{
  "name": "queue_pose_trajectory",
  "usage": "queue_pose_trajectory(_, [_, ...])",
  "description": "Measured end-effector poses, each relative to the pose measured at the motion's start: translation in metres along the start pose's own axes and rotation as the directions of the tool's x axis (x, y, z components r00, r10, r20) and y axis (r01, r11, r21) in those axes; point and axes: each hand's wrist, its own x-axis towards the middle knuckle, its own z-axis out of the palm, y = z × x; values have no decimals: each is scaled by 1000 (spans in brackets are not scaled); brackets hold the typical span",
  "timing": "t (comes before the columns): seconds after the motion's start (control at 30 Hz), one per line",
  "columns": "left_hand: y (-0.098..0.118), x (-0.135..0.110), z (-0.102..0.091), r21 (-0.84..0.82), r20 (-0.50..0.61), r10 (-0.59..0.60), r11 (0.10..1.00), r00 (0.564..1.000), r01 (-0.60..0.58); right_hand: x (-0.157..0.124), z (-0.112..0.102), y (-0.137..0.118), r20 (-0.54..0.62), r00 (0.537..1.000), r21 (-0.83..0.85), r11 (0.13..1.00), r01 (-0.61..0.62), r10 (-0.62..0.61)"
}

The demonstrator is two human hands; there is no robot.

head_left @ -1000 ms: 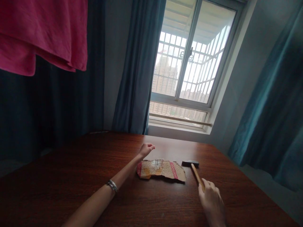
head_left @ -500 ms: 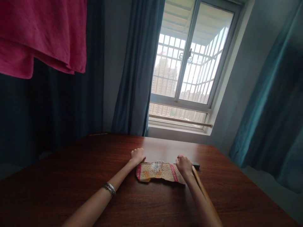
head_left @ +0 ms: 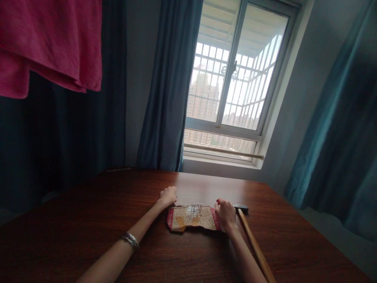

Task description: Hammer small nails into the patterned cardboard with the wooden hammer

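What just changed: right hand (head_left: 226, 214) was on the hammer (head_left: 252, 236) a second ago, now it's let go and sits over at the cardboard (head_left: 179, 225). Left hand (head_left: 168, 195) has dropped to the far left corner too, so I'd say the work is all cardboard at this point, hammer parked.
Hammer: lying loose, lower right of the frame, wooden handle running to the bottom edge right beside the forearm, dark head partly behind the right hand.
Right hand: knuckles up, curled narrow over the cardboard's right end, right on the pink band.
Cardboard: flat on the table (head_left: 182, 259), just below centre, spotted, pink at both ends, ragged near edge.
Nails (head_left: 196, 208): a little upright row at the cardboard's far edge, between the two hands.
Left hand: no tool in it, bent in by the far left corner.
Fingertips: mostly hidden and tiny from up here, so honestly can't tell how tightly either hand is closed, or if they're really pinching the edge.
Window (head_left: 218, 125): upper right, backlighting everything.
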Motion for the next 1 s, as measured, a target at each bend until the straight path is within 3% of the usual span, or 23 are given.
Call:
queue_pose_trajectory(0.1, [0, 7, -2, -45, -27, 72, 996, 997, -73, 0, -4, -3, -83, 996, 175, 984, 43, -29])
queue_pose_trajectory(0.17, [5, 11, -5, -186, -65, 156, 969, 986, -166, 0, -5, -8, -146, 988, 360, 928, 98, -47])
queue_pose_trajectory(0.27, [23, 6, -10, -467, -158, 310, 813, 938, -347, 0, -5, -19, -195, 978, 598, 782, 176, -70])
queue_pose_trajectory(0.33, [39, -5, -13, -601, -187, 396, 678, 899, -423, -1, -4, -27, -184, 981, 730, 659, 181, -65])
queue_pose_trajectory(0.43, [60, -28, -15, -683, -223, 478, 545, 850, -486, -5, -6, -38, -86, 994, 878, 466, 107, -67])
queue_pose_trajectory(0.57, [75, -51, -14, -696, -259, 549, 464, 795, -548, -8, -11, -44, -35, 991, 947, 313, 74, -127])
queue_pose_trajectory(0.7, [78, -58, -11, -685, -271, 552, 465, 788, -561, -9, -12, -44, -31, 995, 962, 268, 56, -97])
queue_pose_trajectory(0.9, [80, -60, -12, -692, -260, 562, 458, 785, -558, -8, -7, -41, -68, 996, 951, 298, 82, -59])
queue_pose_trajectory(1.0, [79, -55, -12, -691, -296, 507, 471, 810, -548, -4, -2, -35, -25, 999, 955, 293, 35, -37])
